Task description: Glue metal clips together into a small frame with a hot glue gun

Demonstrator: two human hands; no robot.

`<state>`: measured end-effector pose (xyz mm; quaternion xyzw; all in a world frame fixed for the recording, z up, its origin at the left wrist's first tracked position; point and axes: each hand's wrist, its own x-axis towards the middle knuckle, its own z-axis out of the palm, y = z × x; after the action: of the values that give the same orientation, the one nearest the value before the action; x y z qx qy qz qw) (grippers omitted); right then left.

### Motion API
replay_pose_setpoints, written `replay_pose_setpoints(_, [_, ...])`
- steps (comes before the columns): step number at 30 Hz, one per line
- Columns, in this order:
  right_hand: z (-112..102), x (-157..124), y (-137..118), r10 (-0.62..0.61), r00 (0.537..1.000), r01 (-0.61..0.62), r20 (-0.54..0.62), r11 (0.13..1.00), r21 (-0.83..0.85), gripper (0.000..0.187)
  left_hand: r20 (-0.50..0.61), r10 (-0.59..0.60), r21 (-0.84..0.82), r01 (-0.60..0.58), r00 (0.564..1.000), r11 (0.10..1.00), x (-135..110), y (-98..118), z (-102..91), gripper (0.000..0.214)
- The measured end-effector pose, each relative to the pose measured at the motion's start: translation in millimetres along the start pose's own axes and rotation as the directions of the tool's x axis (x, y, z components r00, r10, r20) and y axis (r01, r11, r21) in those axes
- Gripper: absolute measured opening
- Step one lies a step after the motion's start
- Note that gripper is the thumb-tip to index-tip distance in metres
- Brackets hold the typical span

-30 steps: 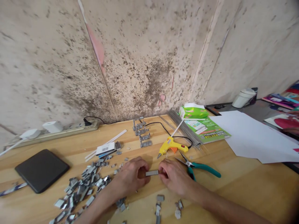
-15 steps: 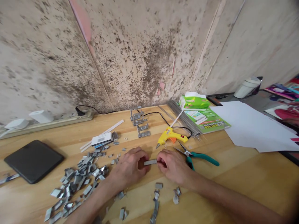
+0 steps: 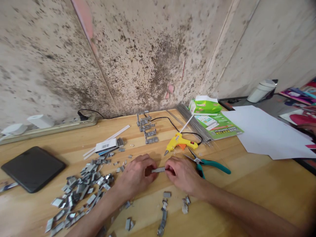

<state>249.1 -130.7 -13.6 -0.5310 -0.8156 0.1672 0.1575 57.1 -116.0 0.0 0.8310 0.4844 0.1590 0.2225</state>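
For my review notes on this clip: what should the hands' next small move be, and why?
Probably a gentle inward press on the strip: the left hand and right hand pinch its opposite ends, and it looks segmented, so squeezing may square it up. Both hands are occupied, and the glue gun lies beyond them, held by neither.

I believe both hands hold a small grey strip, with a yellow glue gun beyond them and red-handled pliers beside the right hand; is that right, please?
The pliers beside the right hand have teal handles, not red, as the head view shows. That hand and the left hand do hold the grey strip, with the glue gun beyond them.
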Motion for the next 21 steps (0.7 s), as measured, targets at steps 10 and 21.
replay_pose_setpoints(10, [3.0,0.2,2.6,-0.031,0.999,0.031,-0.008,0.999,0.021,0.006,-0.021,0.001,-0.003,-0.002,1.000,1.000,-2.0,-1.1,4.3,0.007])
replay_pose_setpoints(21, [2.3,1.1,-0.9,-0.037,0.999,0.036,-0.027,0.999,-0.009,0.006,-0.022,0.035,-0.022,-0.036,0.999,0.999,-1.0,-1.5,6.0,0.007])
